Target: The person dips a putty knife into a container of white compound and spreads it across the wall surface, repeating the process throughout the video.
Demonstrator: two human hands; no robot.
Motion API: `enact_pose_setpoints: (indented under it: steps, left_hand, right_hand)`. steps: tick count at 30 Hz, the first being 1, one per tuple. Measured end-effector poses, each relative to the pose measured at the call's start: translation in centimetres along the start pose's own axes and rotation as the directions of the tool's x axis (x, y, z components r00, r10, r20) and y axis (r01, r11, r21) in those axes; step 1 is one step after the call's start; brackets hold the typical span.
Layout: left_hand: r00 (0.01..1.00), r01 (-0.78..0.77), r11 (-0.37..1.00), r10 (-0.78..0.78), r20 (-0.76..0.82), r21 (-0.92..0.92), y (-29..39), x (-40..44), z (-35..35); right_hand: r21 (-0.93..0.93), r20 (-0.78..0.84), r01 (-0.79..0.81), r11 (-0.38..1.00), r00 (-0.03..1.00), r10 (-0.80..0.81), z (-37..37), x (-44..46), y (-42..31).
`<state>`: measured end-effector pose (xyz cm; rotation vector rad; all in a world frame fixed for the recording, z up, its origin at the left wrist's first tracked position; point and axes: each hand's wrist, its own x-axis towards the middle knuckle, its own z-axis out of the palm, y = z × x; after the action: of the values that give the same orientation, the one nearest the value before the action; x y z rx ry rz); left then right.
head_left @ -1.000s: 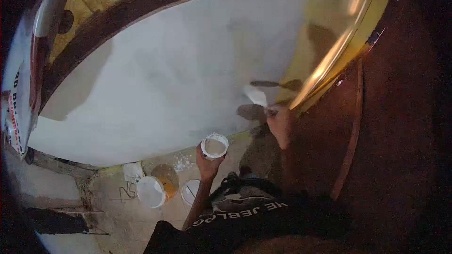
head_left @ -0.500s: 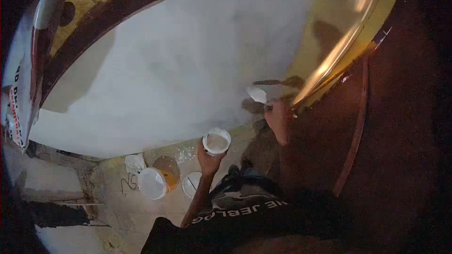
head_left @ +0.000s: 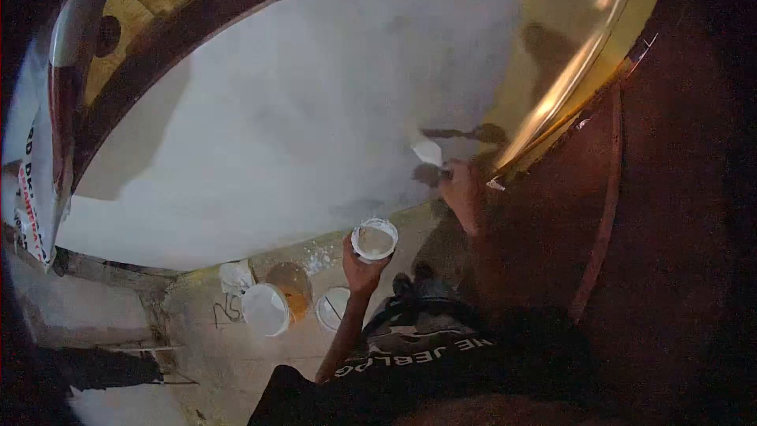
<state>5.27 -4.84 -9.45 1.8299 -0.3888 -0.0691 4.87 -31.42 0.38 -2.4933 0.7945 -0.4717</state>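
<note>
My left hand point(head_left: 363, 274) is wrapped round a small white tub point(head_left: 374, 239), whose open top shows pale paste inside and smears on the rim. In my right hand point(head_left: 464, 185) is a putty knife point(head_left: 427, 152), its pale blade up at the wall point(head_left: 315, 95); whether the blade touches the surface I cannot tell. White coating covers most of this wall, while a yellowish strip shows at its right side. Dark shadows of the hand and knife fall beside the blade.
On the floor below stand a white bucket point(head_left: 266, 309) and a second white round container point(head_left: 333, 308), with a crumpled white bag point(head_left: 236, 277) behind. White splashes dot the floor. A printed sack-like sheet point(head_left: 35, 189) hangs at the left; a dark red surface point(head_left: 552, 268) fills the right.
The tub in my left hand has shifted slightly right in view. My right hand and the putty knife have moved slightly up, and the blade's tilt differs. The camera view has shifted a little.
</note>
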Motion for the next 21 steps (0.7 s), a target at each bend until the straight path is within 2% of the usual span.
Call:
enact_pose_setpoints:
  steps: [1,3,4,6,7,8,9,10,12,13,15,16,19,21]
  left_hand:
    - [1.0,-0.009,1.0,0.009,0.004,0.002,0.4,0.4,0.1]
    - [0.991,0.13,0.985,-0.134,-0.022,-0.114,1.3,-0.1,0.0]
    - [0.99,0.137,0.985,-0.139,-0.014,-0.106,1.0,-0.2,-0.1]
    - [0.996,0.088,0.994,-0.087,-0.015,0.068,0.4,0.0,-0.2]
    - [0.996,0.093,0.993,-0.093,-0.004,0.073,0.6,0.0,-0.3]
    - [0.997,0.081,0.995,-0.081,0.0,0.057,1.0,0.2,-0.3]
    - [0.998,0.067,0.997,-0.067,0.002,0.04,1.3,0.3,-0.4]
    - [0.997,0.07,0.997,-0.07,0.023,-0.034,1.0,0.6,-0.2]
    - [0.998,0.048,0.999,-0.047,0.047,-0.017,2.2,0.9,-0.5]
    - [0.998,0.03,1.0,-0.03,0.064,-0.002,3.2,0.8,-0.8]
    - [0.996,0.079,0.997,-0.078,0.046,-0.022,4.7,0.5,-0.5]
    - [0.99,0.14,0.989,-0.139,0.034,-0.038,5.0,0.4,-0.6]
    - [0.995,0.088,0.993,-0.085,0.043,-0.082,2.1,0.3,-0.5]
    - [0.995,0.099,0.993,-0.096,0.042,-0.071,1.3,0.3,-0.5]
  right_hand:
    - [0.004,-0.008,-0.002,1.0,1.0,0.002,-0.8,-0.1,-0.1]
    - [0.129,-0.021,0.046,0.991,0.999,-0.044,-3.2,-1.2,-0.5]
    - [0.133,-0.016,0.036,0.991,0.999,-0.034,-5.9,-1.7,-2.6]
    - [0.415,-0.092,-0.071,0.907,0.989,0.119,-11.2,-1.6,-8.2]
    - [0.415,-0.087,-0.084,0.906,0.987,0.131,-11.0,-0.9,-8.8]
    - [0.369,-0.32,0.127,0.921,0.947,-0.002,-10.9,0.1,-9.4]
    - [0.273,-0.53,0.324,0.906,0.836,-0.139,-10.9,0.7,-9.9]
    - [0.271,-0.533,0.321,0.907,0.835,-0.136,-10.5,0.9,-10.2]
    - [0.133,-0.346,0.146,0.98,0.934,-0.092,-8.5,1.0,-9.7]
    - [0.133,-0.347,0.144,0.981,0.933,-0.09,-7.3,0.5,-8.6]
    - [0.134,-0.06,0.055,0.989,0.997,-0.047,-5.7,-0.3,-5.8]
    - [0.135,-0.059,0.062,0.989,0.997,-0.054,-6.9,-1.2,-6.3]
    - [0.202,-0.093,0.029,0.979,0.996,-0.01,-11.1,-2.4,-7.8]
    - [0.385,-0.32,0.15,0.911,0.947,-0.021,-12.2,-1.4,-8.6]
